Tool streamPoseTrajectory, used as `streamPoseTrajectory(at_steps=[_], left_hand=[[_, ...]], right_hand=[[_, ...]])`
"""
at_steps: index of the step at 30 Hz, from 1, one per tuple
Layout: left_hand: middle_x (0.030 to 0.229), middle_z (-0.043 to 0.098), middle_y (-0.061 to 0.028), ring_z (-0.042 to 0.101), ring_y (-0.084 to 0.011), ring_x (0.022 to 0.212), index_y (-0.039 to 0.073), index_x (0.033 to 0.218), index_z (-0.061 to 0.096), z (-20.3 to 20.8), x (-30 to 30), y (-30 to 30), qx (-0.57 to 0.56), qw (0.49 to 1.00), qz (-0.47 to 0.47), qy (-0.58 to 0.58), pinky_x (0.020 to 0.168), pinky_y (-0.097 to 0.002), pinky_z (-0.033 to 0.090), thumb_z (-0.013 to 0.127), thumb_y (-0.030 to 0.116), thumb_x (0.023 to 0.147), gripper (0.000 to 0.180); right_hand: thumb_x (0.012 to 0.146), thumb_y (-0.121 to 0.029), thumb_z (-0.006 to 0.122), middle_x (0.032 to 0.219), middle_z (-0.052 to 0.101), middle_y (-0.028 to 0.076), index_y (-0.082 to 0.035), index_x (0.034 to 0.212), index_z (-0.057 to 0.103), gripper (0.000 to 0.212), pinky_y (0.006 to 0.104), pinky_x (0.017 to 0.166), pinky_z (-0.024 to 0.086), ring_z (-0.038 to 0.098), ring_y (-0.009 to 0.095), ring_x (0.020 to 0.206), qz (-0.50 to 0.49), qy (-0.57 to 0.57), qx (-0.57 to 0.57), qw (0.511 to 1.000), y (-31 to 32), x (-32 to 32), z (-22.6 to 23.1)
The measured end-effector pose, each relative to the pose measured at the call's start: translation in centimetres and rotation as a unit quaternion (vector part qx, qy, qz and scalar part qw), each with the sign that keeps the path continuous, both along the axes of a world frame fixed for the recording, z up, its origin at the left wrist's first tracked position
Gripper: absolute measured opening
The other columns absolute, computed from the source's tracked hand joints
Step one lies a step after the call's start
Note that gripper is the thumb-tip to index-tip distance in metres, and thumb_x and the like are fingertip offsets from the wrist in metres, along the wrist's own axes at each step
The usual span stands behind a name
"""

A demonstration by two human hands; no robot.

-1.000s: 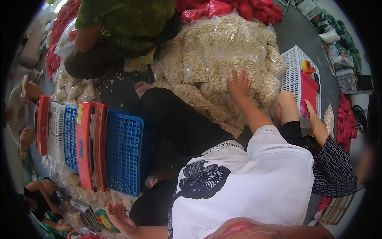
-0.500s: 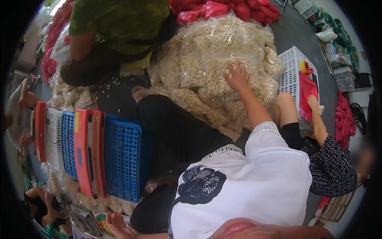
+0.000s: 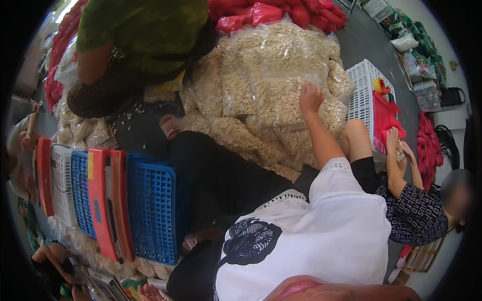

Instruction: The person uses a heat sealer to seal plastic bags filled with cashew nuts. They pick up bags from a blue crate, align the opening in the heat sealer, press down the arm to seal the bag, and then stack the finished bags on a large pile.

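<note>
Clear plastic bags [image 3: 278,103] packed with flat pale seeds or kernels are piled before me at the centre. My right hand [image 3: 312,97] rests on an upper bag with its fingers curled in; whether they pinch the plastic film is hidden. Down at the lower left edge shows my left hand [image 3: 149,292], partly cut off by the frame. Its visible fingers look stretched out, with nothing seen in them. A blue plastic basket [image 3: 153,208] stands on my left, beside a red flat-topped device [image 3: 102,200].
Red bags [image 3: 271,14] lie behind the pile. At upper left sits a person in a green shirt [image 3: 145,37]. On the right, another person's hands [image 3: 393,140] are at a red bag [image 3: 384,115] by a white basket [image 3: 359,93]. Loose pale pieces [image 3: 129,115] dot the floor.
My right hand has gone from spread flat on the bag to curled, slightly right. My left hand has dropped lower. The view shifted a little. The person at right now has both hands at the red bag.
</note>
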State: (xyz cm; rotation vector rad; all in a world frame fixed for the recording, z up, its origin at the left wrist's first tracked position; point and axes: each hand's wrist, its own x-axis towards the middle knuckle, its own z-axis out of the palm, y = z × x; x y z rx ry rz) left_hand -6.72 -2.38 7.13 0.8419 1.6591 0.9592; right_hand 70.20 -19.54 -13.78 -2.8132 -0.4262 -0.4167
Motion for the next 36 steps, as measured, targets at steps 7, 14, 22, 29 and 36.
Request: streamPoseTrajectory(at_steps=[7, 14, 22, 29, 36], left_hand=[[0.123, 0.052, -0.0118, 0.053, -0.0269, 0.110, 0.008, 0.132, 0.042, 1.7, 5.2, 3.5, -0.071, 0.996, -0.008, 0.055, 0.095, -0.0399, 0.045, 0.051, 0.036, 0.090, 0.051], [0.118, 0.055, -0.0054, 0.054, -0.0186, 0.107, 0.006, 0.136, 0.039, 0.4, 1.9, 5.1, 0.040, 0.979, -0.200, -0.020, 0.092, -0.0287, 0.042, 0.042, 0.036, 0.098, 0.048], [0.124, 0.051, -0.0074, 0.050, -0.0229, 0.114, 0.009, 0.136, 0.040, 1.1, 3.0, 4.6, 0.011, 0.992, -0.125, 0.028, 0.098, -0.0375, 0.040, 0.048, 0.040, 0.092, 0.054], [0.115, 0.057, -0.0118, 0.055, -0.0220, 0.106, 0.002, 0.127, 0.048, -2.5, -4.5, 0.7, -0.022, 0.995, 0.081, 0.052, 0.091, -0.0318, 0.044, 0.052, 0.033, 0.094, 0.045], [0.088, 0.067, -0.0067, 0.061, -0.0100, 0.069, 0.003, 0.104, 0.061, -14.3, -11.1, -10.1, -0.038, 0.982, 0.187, -0.005, 0.060, -0.0206, 0.048, 0.057, 0.019, 0.092, 0.020]], right_hand=[[0.077, -0.021, 0.068, 0.091, 0.066, 0.006, -0.010, 0.098, 0.068, 0.023, 0.0339, 0.080, 0.046, 0.061, 0.021, 0.088, 0.129, 0.133, -0.027, 0.982, -0.6, 8.0, 2.1], [0.077, -0.027, 0.068, 0.089, 0.067, 0.005, -0.013, 0.093, 0.070, 0.021, 0.0330, 0.077, 0.049, 0.064, 0.020, 0.084, 0.117, 0.234, 0.094, 0.961, -0.6, 11.4, -1.2], [0.076, -0.014, 0.063, 0.093, 0.061, 0.005, -0.016, 0.088, 0.068, 0.013, 0.0372, 0.081, 0.046, 0.057, 0.026, 0.093, 0.061, -0.089, 0.101, 0.989, 2.6, 9.0, -0.7], [0.082, -0.007, 0.060, 0.090, 0.065, 0.009, -0.006, 0.097, 0.067, 0.017, 0.0386, 0.085, 0.044, 0.059, 0.027, 0.089, 0.261, -0.196, 0.152, 0.933, 5.1, -0.1, -0.9], [0.084, -0.009, 0.066, 0.087, 0.067, 0.010, -0.002, 0.088, 0.070, 0.009, 0.0298, 0.072, 0.052, 0.064, 0.020, 0.078, 0.422, -0.181, 0.276, 0.844, 17.3, -11.4, 13.1]])
